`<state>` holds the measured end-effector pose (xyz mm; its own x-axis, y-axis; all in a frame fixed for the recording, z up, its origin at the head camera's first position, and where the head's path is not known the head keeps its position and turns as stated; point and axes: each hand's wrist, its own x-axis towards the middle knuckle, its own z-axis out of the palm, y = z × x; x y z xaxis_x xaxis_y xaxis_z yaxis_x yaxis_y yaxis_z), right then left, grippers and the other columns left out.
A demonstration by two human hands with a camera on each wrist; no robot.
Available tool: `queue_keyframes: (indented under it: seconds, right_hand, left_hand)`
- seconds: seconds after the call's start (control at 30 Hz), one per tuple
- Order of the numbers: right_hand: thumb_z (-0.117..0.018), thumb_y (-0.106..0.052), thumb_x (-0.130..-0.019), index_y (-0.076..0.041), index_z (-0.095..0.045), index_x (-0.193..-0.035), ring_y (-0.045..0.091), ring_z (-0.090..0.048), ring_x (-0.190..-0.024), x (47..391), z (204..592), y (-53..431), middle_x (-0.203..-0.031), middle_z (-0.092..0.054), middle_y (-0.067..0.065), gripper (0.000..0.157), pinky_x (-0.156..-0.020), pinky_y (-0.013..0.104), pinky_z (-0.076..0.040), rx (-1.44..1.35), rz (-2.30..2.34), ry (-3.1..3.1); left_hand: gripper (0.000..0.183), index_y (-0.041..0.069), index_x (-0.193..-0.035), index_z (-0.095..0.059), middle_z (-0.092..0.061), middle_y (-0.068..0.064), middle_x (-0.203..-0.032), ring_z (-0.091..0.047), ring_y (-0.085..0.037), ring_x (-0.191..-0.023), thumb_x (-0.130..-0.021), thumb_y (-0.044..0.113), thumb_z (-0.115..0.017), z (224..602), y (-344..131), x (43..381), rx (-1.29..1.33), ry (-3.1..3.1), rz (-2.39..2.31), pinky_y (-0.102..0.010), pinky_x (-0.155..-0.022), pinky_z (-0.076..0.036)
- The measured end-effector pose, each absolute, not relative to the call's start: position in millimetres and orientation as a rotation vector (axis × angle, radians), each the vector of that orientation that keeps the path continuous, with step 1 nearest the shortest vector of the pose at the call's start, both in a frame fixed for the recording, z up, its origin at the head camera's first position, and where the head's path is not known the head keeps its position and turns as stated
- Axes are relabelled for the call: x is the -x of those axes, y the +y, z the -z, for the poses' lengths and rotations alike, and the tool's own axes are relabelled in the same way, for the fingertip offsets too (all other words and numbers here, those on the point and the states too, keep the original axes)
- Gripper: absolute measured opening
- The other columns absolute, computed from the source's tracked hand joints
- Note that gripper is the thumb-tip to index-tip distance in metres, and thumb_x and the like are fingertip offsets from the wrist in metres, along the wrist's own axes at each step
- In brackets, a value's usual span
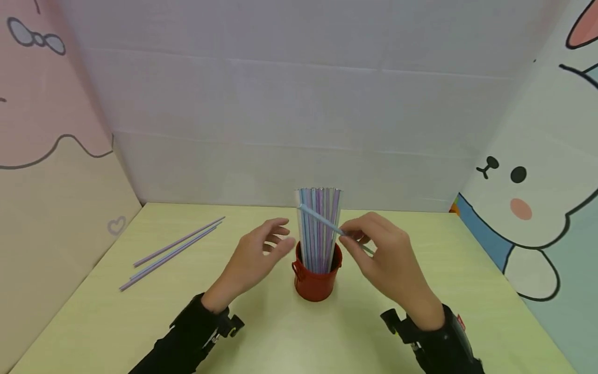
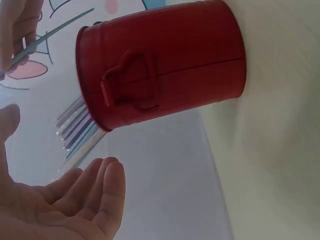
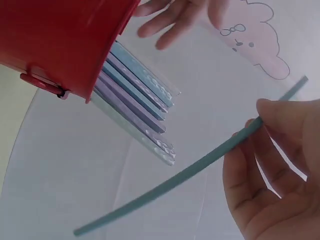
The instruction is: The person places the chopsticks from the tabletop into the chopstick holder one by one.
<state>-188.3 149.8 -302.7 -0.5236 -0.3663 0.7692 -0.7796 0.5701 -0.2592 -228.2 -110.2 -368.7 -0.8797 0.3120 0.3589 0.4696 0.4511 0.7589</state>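
Note:
A small red bucket (image 1: 315, 286) stands on the table with a bunch of pastel straws (image 1: 320, 223) upright in it, in blue, purple and whitish tones. My right hand (image 1: 384, 254) is just right of the bucket and pinches a blue-green straw (image 3: 175, 181) between thumb and fingers. The straw slants up to the left, overlapping the bunch in the head view, and looks slightly bowed in the right wrist view. To the bucket's left, my left hand (image 1: 256, 254) is raised with loosely bent fingers and nothing in it.
Three loose straws (image 1: 173, 253), purple and bluish, lie slanted on the pale yellow table (image 1: 299, 343) at the left. A whitish back wall (image 1: 299, 114) rises behind the table. Printed cartoon panels (image 1: 528, 208) flank the sides.

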Motion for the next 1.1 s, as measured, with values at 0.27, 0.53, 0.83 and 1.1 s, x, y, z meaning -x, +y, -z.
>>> queue_keyframes:
  seconds: [0.27,0.53,0.83,1.1]
  right_hand:
    - [-0.069,0.010,-0.079,0.003,-0.061,-0.096,0.017,-0.061,-0.074,189.2,272.9,131.8,-0.085,-0.063,0.009,0.020,-0.069,0.025,-0.055,-0.793,-1.114,-2.059]
    - [-0.065,0.004,-0.086,0.002,-0.055,-0.103,0.023,-0.062,-0.074,211.0,289.9,126.1,-0.086,-0.060,0.012,0.020,-0.066,0.030,-0.057,-0.720,-1.329,-2.185]
    - [-0.070,-0.011,-0.085,-0.011,-0.055,-0.102,0.008,-0.060,-0.075,237.8,334.8,132.7,-0.083,-0.061,-0.002,0.023,-0.064,0.027,-0.056,-0.691,-1.210,-2.419]
    - [-0.076,-0.010,-0.080,-0.008,-0.054,-0.101,0.007,-0.061,-0.068,236.2,355.8,124.8,-0.080,-0.064,-0.002,0.031,-0.060,0.024,-0.054,-0.708,-1.069,-2.476]
  left_hand:
    - [0.090,0.025,-0.142,-0.034,-0.046,0.008,-0.131,-0.047,-0.013,-0.114,-0.070,0.055,-0.079,396.3,-92.8,234.0,0.793,-2.634,1.525,-0.045,-0.093,-0.045]
    - [0.095,0.027,-0.142,-0.033,-0.047,0.010,-0.129,-0.049,-0.010,-0.112,-0.065,0.057,-0.081,405.6,-78.4,237.2,0.867,-2.642,1.563,-0.039,-0.090,-0.048]
    - [0.090,0.026,-0.140,-0.035,-0.052,0.011,-0.121,-0.055,-0.008,-0.102,-0.067,0.054,-0.080,409.9,-75.0,239.1,0.877,-2.651,1.610,-0.029,-0.079,-0.052]
    - [0.091,0.026,-0.141,-0.034,-0.050,0.010,-0.123,-0.057,-0.008,-0.101,-0.068,0.054,-0.081,411.0,-76.7,237.7,0.857,-2.664,1.634,-0.028,-0.077,-0.053]
